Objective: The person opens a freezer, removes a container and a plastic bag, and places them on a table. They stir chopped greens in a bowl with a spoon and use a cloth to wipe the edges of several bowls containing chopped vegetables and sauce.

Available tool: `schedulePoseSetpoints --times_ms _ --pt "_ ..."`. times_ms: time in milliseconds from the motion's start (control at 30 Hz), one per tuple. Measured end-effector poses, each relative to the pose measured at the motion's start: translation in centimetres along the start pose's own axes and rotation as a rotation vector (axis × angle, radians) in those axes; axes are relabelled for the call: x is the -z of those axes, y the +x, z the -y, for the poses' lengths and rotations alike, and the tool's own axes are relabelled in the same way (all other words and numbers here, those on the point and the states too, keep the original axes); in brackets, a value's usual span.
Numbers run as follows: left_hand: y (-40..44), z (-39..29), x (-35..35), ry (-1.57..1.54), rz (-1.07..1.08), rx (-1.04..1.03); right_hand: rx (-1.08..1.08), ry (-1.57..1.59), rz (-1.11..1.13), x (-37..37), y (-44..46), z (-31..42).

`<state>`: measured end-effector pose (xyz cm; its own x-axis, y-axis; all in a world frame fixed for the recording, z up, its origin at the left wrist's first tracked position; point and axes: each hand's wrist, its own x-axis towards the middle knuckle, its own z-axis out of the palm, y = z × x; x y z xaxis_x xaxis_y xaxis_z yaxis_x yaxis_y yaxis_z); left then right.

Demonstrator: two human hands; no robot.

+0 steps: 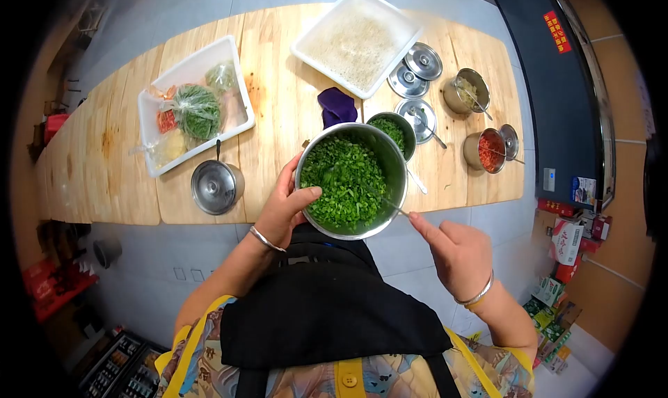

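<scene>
My left hand (pixel 287 202) grips the near-left rim of a metal pot (pixel 394 163), thumb over the edge. Chopped green onions (pixel 344 182) fill much of the tilted pot. A thin spoon handle (pixel 395 207) comes out over the right rim, its other end hidden in the greens. My right hand (pixel 459 253) is closed around the end of this handle, index finger stretched along it. Just behind the pot stands a smaller metal pot (pixel 410 137), also with chopped greens. A purple cloth (pixel 337 107) lies beside it.
A white tub (pixel 240 85) of bagged vegetables stands left, near a lidded pot (pixel 214 186). Another white tub (pixel 306 50) holds pale grains. To the right are loose lids (pixel 423 60), a pot of pale chopped food (pixel 467 92) and a pot of red chopped food (pixel 487 151).
</scene>
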<state>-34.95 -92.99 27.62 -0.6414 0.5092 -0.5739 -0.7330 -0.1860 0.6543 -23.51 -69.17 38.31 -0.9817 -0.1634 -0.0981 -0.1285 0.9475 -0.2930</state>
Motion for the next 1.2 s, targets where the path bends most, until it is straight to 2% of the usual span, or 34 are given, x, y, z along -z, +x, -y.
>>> schedulePoseSetpoints --times_ms 133,200,367,433,500,567,700,767,833,900,1033,1133,1200 --pt "0.0 -0.3 0.1 -0.016 0.025 -0.054 0.06 -0.062 -0.046 1.5 -1.1 0.2" --pt "-0.2 -0.6 0.0 0.018 0.017 -0.044 -0.011 0.053 -0.016 2.9 -1.8 0.4" --pt "-0.1 -0.9 0.1 0.086 0.014 -0.025 -0.094 0.029 0.007 6.1 -2.2 1.1" --pt "-0.1 -1.1 0.0 -0.022 0.05 0.086 -0.078 -0.001 0.074 6.5 -2.2 1.3" --pt "0.3 -0.3 1.0 -0.097 0.095 0.132 -0.048 -0.042 0.037 5.4 -1.1 1.6" --pt "0.1 -0.2 1.0 -0.254 0.126 0.316 -0.019 -0.089 0.0 5.2 -0.5 2.1" --pt "-0.4 0.7 1.4 -0.385 0.14 0.349 0.04 -0.066 -0.015 5.8 0.3 2.4" --pt "-0.8 0.5 1.1 -0.39 0.138 0.336 -0.01 -0.125 -0.059 6.0 0.7 2.9" --pt "-1.1 0.4 0.7 -0.122 0.094 0.053 -0.017 -0.165 -0.109 5.0 1.3 3.5" --pt "-1.6 -0.5 0.5 -0.073 0.073 0.015 -0.022 -0.201 -0.161 4.2 1.6 3.6" --pt "-2.0 -0.8 1.0 -0.054 0.018 -0.075 -0.03 -0.129 -0.131 3.8 0.8 4.7" --pt "-2.1 -0.7 1.5 0.091 -0.07 -0.113 -0.036 -0.114 -0.161 3.4 0.6 5.4" --pt "-2.2 -0.9 1.6 0.06 -0.061 -0.11 -0.059 -0.053 -0.253 2.2 1.4 5.7"
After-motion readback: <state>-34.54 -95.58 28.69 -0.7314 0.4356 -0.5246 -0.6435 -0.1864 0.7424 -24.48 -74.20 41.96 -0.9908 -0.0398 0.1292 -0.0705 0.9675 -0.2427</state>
